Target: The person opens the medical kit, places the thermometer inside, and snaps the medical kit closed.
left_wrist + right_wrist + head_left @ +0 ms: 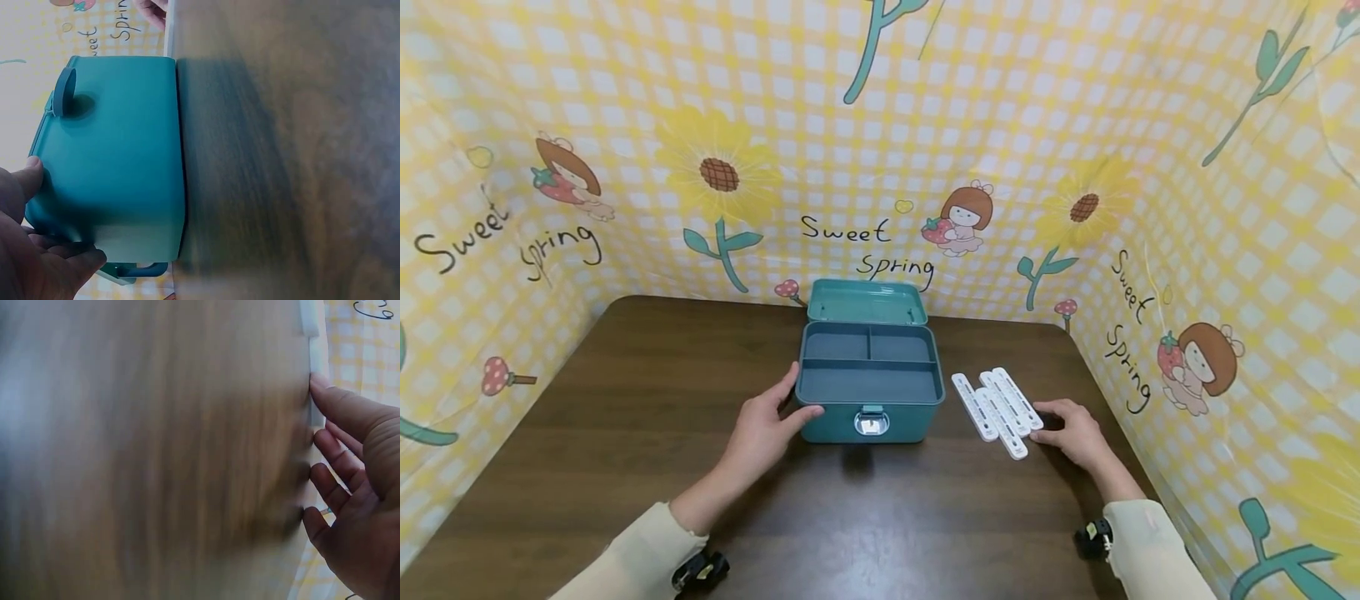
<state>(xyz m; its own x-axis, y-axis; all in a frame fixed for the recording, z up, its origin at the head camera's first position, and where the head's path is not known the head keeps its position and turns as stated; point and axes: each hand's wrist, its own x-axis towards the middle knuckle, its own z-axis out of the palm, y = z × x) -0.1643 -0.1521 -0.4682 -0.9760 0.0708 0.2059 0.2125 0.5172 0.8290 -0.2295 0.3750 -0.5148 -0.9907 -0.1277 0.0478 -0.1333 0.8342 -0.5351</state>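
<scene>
A teal storage box (865, 423) stands with its lid (867, 302) raised at the back, a grey divided tray (868, 383) inside its top. My left hand (758, 429) holds the box at its front left corner, thumb at the front and fingers along the side; the left wrist view shows this hand (44, 250) against the teal wall. To the right of the box lie several narrow white strips (996, 408) with dark print, side by side and partly overlapping. At their right end my right hand (1078, 435) touches the outermost strip with thumb and forefinger, its fingertips down at the table.
The dark wooden table (865, 533) extends on all sides of the box. A yellow checked cloth (865, 150) with printed flowers and figures hangs behind and at both sides. A dark device is strapped at each wrist, beside pale sleeves.
</scene>
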